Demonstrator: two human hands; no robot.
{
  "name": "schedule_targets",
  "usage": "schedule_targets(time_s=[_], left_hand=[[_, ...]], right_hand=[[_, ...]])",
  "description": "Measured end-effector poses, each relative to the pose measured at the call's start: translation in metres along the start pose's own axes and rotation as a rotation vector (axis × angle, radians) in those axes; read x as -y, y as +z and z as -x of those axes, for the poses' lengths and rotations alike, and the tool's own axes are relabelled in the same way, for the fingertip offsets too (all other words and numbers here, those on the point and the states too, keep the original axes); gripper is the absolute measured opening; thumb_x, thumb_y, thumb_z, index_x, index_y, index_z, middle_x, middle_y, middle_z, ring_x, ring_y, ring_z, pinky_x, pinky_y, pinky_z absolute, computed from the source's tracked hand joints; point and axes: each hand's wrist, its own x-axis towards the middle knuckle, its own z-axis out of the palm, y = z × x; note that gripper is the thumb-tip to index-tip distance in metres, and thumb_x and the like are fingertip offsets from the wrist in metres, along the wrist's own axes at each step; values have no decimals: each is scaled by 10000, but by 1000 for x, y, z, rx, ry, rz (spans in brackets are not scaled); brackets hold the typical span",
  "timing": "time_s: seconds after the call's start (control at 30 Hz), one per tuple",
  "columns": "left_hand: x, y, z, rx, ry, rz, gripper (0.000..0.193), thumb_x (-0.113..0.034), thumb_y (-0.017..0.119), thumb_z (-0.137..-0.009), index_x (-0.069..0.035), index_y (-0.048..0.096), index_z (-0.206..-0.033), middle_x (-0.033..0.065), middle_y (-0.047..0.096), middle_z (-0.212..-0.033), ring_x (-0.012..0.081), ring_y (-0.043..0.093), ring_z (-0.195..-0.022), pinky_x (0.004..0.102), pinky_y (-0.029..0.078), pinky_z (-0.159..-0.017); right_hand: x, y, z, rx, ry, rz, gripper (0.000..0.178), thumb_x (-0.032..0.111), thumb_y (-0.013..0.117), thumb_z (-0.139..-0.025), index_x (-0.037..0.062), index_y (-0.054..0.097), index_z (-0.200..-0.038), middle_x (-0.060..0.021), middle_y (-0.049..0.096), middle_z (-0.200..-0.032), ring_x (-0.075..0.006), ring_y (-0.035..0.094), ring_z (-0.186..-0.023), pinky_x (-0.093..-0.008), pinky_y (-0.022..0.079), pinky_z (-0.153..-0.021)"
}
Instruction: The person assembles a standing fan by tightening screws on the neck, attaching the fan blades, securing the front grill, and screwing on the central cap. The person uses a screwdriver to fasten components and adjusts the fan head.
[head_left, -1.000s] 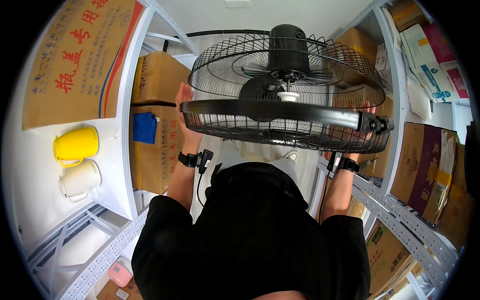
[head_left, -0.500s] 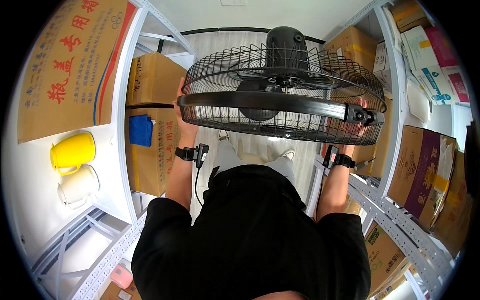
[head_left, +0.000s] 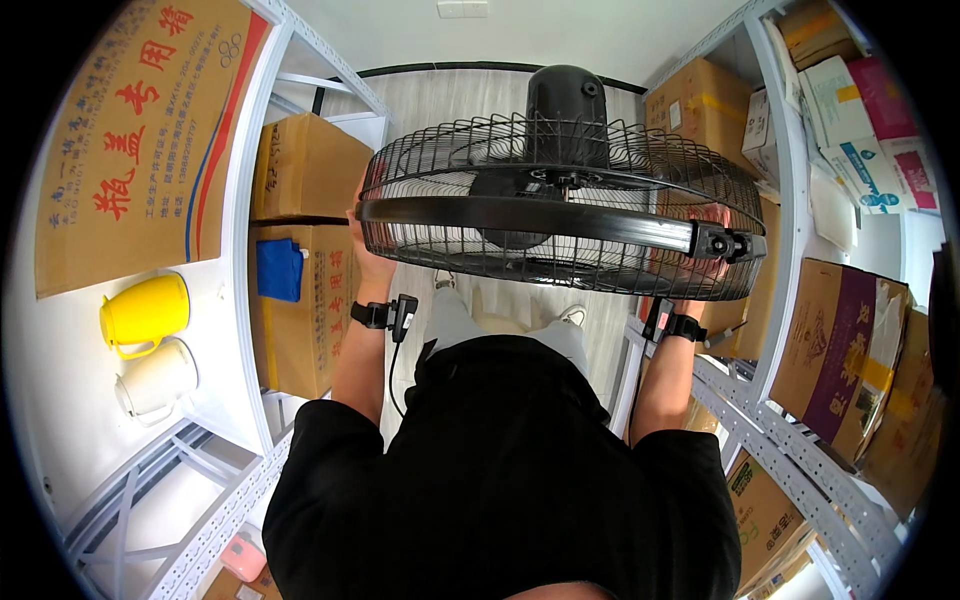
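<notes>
A large black fan head with a round wire cage (head_left: 530, 213) is held up in front of my body, its rim edge-on to me. Its dark motor housing (head_left: 567, 110) sticks out on the far side. At the cage's left edge my left hand (head_left: 372, 262) grips the rim, with its fingers partly hidden behind the wires. My right hand (head_left: 708, 262) holds the opposite edge, near the rim's clamp (head_left: 730, 243), and shows only partly through the cage. Each wrist wears a black strap with a small device.
Shelf racks stand on both sides. On the left are cardboard boxes (head_left: 305, 165), a folded blue cloth (head_left: 279, 270), a yellow jug (head_left: 146, 310) and a cream jug (head_left: 160, 377). More boxes (head_left: 838, 350) fill the right rack. A wall (head_left: 540, 35) closes the far end.
The fan and the surroundings appear slightly lower in the picture, and the fan's tilt has changed a little. Both hands keep their hold.
</notes>
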Motion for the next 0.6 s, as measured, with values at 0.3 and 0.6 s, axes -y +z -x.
schedule_targets(time_s=[0.3,0.6], left_hand=[[-19,17,-5,65,29,233,722,-564,390,-978,-93,257,-1508,112,341,-1511,257,364,-1365,403,302,-1134],[-19,17,-11,41,69,63,752,-544,466,-955,-94,245,-1514,118,337,-1516,266,362,-1367,409,299,-1139]], right_hand=[[-7,-1,7,-82,68,-36,701,585,394,-955,122,336,-1478,-110,350,-1515,-269,376,-1370,-435,307,-1146],[-5,14,-9,-14,30,-37,696,587,389,-957,124,344,-1476,-108,358,-1511,-268,379,-1368,-431,309,-1143]])
